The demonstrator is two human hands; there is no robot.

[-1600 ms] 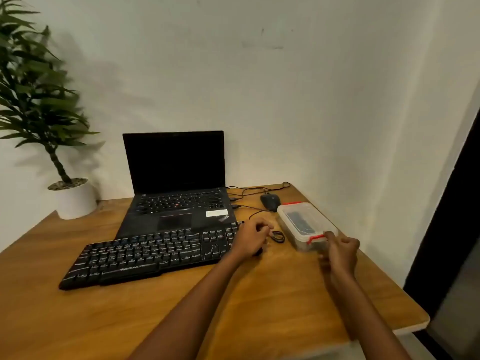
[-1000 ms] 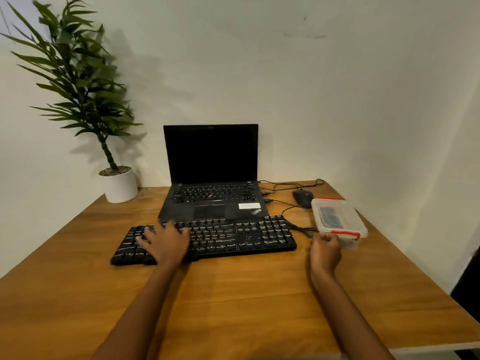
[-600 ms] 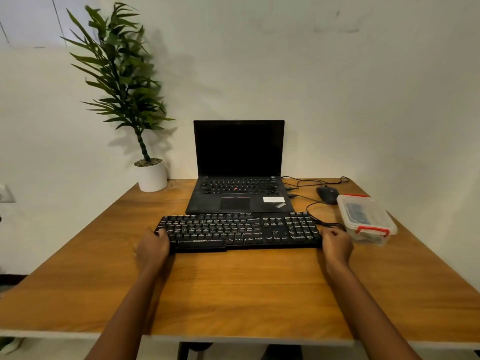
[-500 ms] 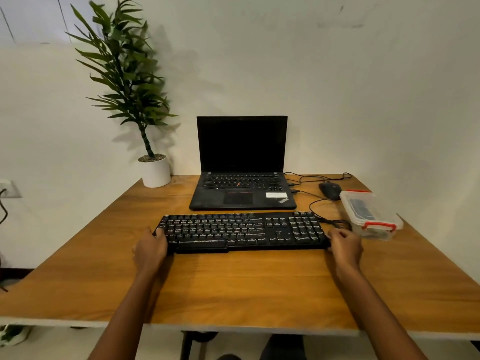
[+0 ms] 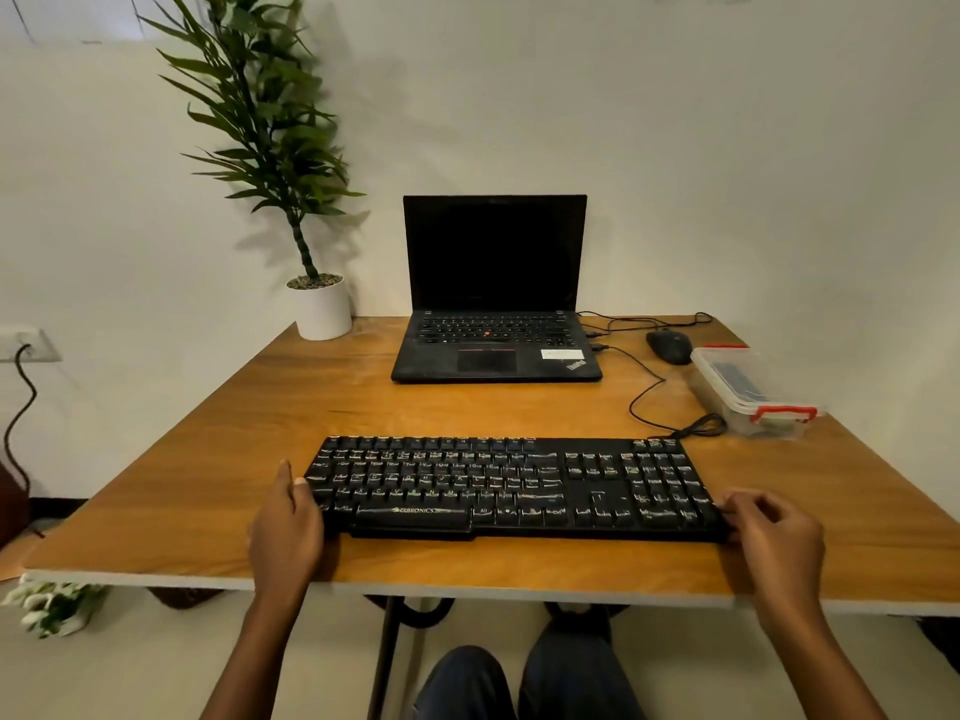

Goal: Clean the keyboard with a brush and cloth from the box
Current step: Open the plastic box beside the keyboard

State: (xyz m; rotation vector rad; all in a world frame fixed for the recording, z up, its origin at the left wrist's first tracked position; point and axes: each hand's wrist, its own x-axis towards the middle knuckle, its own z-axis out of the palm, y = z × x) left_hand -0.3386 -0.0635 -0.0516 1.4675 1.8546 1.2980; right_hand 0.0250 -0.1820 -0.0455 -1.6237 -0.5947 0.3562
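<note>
The keyboard (image 5: 511,488) lies across the near middle of the counter (image 5: 260,433). The left hand (image 5: 285,532) grips its left end, thumb on top. The right hand (image 5: 774,537) curls its fingers (image 5: 745,504) round the right end. The lidded box (image 5: 748,394) sits far right.

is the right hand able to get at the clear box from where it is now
Probably yes. The right hand holds the right end of the keyboard, and the box sits just beyond it on bare table, with only a thin cable lying flat nearby.
</note>
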